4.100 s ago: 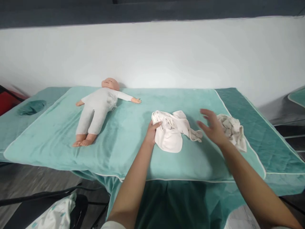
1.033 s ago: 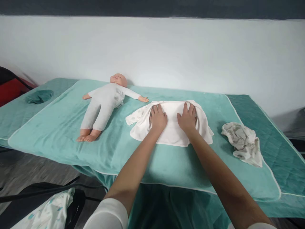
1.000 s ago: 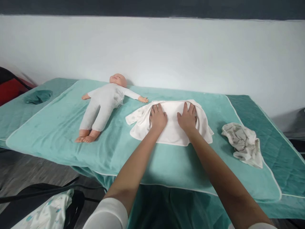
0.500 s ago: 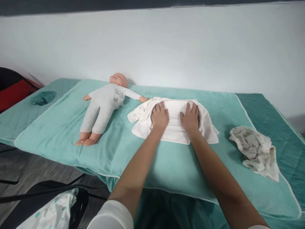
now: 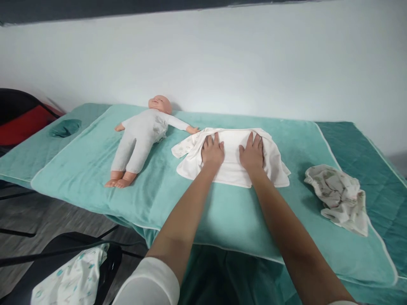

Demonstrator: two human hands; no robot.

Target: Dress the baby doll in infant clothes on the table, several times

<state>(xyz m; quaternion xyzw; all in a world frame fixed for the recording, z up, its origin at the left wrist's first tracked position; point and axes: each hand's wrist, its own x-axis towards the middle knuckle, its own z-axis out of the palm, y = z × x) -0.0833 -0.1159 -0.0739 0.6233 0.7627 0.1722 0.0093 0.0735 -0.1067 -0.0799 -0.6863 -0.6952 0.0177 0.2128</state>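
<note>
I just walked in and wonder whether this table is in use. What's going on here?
A person presses the left hand and the right hand flat, side by side, on a white baby garment spread out on the teal mat. Neither hand grips anything. A doll in a grey suit lies on its back to the left of the garment. A crumpled cloth lies apart on the right.

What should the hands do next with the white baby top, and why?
Probably slide the left hand outward to smooth the sleeve. It lies flat beside the right hand on the white top, whose middle looks smooth, while that sleeve is bunched.
</note>
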